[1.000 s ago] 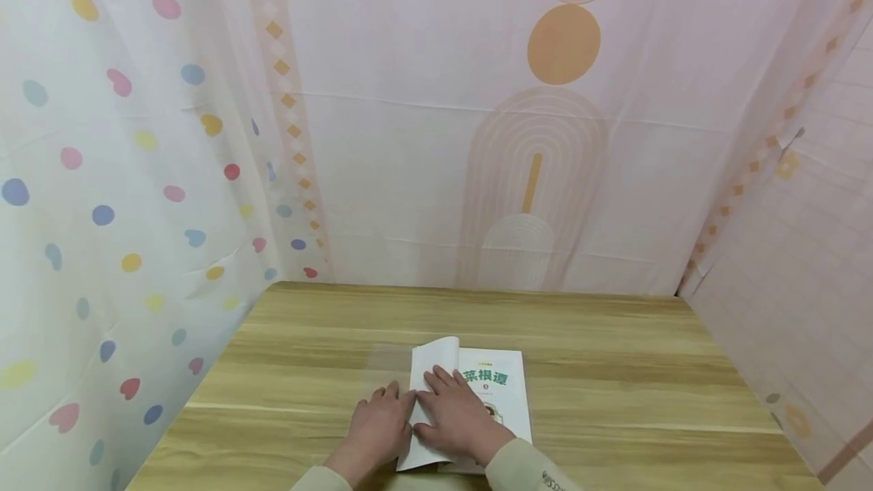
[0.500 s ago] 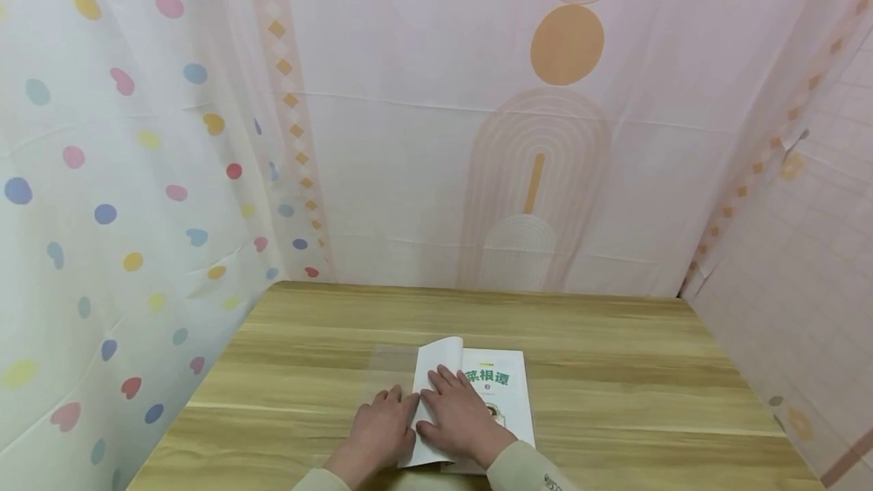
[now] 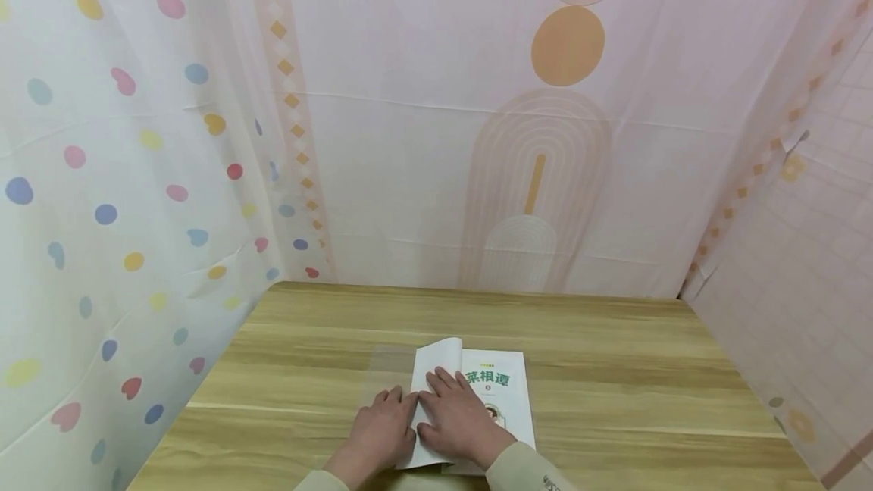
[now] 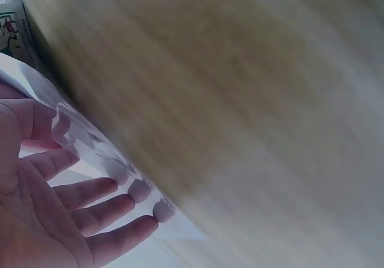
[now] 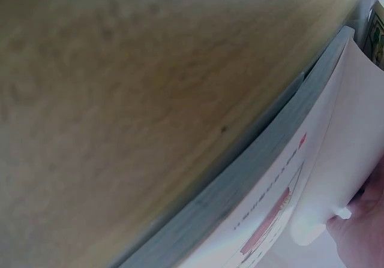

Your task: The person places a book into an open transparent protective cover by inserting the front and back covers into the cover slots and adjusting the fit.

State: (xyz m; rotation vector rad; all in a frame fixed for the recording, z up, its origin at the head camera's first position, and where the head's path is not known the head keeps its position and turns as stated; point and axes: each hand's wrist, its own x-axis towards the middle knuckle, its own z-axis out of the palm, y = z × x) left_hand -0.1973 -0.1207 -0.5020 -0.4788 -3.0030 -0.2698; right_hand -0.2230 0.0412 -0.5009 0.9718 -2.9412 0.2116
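Note:
A white book [image 3: 514, 370] with green lettering lies near the front of the table, and its white cover [image 3: 436, 357] is turned back to the left. Beyond the cover's left edge spreads a clear plastic sheet [image 3: 387, 364]. My left hand [image 3: 383, 426] rests with extended fingers along that edge. In the left wrist view, the fingertips of my left hand [image 4: 90, 202] touch the clear film. Spread across the turned-back cover, my right hand [image 3: 455, 419] presses it down. The right wrist view has the book's page edges [image 5: 264, 136] and only part of my right hand [image 5: 363, 226].
Wood-grain table [image 3: 614, 370] surrounds the book. A pale patterned curtain [image 3: 409, 173] hangs behind its far edge, with a dotted curtain [image 3: 150, 173] on the left and a checked one [image 3: 791, 271] on the right.
Both hands stay at the cover's edge with hardly any movement. The whole view shifts slightly.

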